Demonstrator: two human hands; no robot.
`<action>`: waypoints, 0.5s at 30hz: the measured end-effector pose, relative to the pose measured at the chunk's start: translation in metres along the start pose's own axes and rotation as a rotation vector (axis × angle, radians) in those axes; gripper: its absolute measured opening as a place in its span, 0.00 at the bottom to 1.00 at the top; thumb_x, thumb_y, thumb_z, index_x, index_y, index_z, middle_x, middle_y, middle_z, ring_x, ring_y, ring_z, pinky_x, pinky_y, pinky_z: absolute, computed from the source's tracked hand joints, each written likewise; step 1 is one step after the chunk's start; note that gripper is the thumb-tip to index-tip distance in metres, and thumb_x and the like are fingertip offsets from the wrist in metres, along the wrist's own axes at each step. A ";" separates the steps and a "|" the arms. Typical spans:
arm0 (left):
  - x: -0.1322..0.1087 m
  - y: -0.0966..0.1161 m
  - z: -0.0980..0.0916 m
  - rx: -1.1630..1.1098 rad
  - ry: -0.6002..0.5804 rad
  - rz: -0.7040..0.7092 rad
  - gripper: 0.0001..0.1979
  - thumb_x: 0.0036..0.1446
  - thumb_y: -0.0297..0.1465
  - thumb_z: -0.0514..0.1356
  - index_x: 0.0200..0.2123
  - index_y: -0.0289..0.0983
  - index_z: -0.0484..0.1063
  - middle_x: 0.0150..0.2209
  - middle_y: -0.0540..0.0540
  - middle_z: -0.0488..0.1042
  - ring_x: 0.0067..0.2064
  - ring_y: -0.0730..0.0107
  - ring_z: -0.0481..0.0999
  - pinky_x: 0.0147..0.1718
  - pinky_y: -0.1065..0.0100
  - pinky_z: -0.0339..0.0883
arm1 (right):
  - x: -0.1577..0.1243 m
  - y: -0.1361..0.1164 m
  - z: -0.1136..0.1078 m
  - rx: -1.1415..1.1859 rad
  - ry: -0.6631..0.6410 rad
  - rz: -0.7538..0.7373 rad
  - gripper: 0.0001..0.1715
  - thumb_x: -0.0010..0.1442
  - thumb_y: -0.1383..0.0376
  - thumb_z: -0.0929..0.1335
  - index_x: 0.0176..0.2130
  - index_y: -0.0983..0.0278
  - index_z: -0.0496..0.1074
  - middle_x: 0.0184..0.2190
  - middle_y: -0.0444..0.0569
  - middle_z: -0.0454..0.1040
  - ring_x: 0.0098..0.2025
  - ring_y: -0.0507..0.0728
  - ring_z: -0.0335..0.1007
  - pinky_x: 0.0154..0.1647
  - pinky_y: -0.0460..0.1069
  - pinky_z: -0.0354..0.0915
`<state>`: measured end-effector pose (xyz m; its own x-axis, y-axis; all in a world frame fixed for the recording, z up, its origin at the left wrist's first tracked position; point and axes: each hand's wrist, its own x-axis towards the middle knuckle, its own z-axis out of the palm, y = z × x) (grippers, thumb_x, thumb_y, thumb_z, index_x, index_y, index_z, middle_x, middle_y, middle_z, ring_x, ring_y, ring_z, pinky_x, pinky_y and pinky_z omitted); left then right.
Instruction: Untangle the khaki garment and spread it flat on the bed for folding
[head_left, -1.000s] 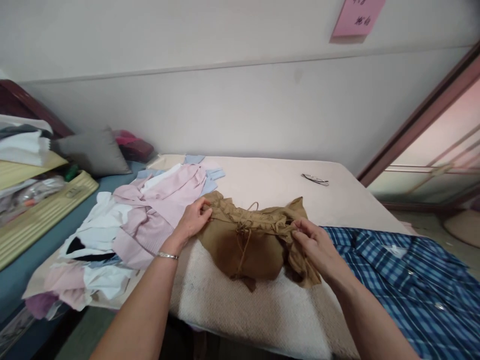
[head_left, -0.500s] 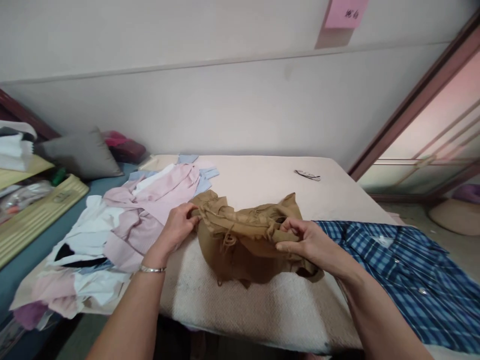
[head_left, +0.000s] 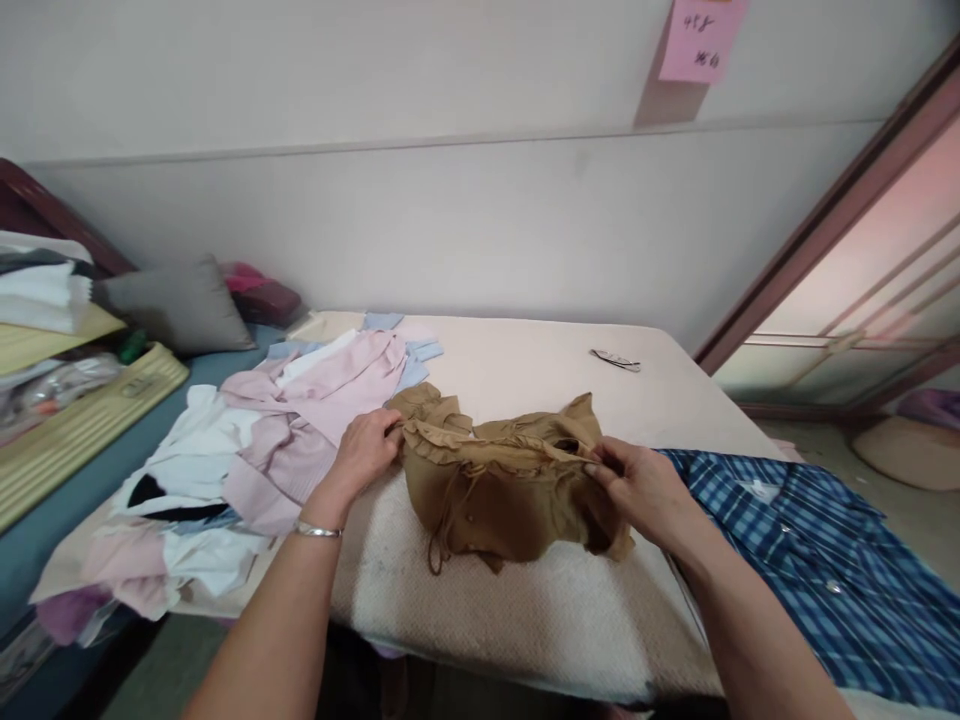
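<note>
A crumpled brown garment with a gathered, ruffled edge and a thin drawstring lies on the cream-covered table. My left hand pinches the left end of its ruffled edge. At the other end, my right hand grips the same edge between thumb and fingers. Between the hands the edge is stretched nearly straight, and the cloth below it hangs in folds onto the table. The drawstring dangles at the front. Whether the garment is a pair of shorts or a top, I cannot tell.
Heaped clothes in pink, white and pale blue cover the table's left side. A blue plaid shirt is spread at the right. Eyeglasses rest near the back. A grey cushion and a yellow container stand at far left.
My right hand has shifted its hold to the garment's ruffled edge, which is now pulled straighter. The front drawstring hangs lower and looser. The view has tilted slightly.
</note>
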<state>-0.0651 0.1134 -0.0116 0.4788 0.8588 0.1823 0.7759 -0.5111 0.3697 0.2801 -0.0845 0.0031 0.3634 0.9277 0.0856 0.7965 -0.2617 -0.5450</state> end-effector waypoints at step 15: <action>-0.001 -0.003 -0.004 -0.070 0.068 -0.085 0.10 0.57 0.30 0.54 0.30 0.40 0.75 0.29 0.46 0.78 0.33 0.63 0.74 0.30 0.69 0.57 | -0.006 0.003 0.004 0.310 -0.328 -0.082 0.07 0.45 0.67 0.73 0.26 0.61 0.70 0.23 0.39 0.67 0.27 0.53 0.63 0.28 0.47 0.56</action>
<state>-0.0695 0.1137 -0.0091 0.3816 0.9006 0.2081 0.7809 -0.4346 0.4487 0.2782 -0.0901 -0.0024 0.0932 0.9904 -0.1019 0.6161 -0.1378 -0.7755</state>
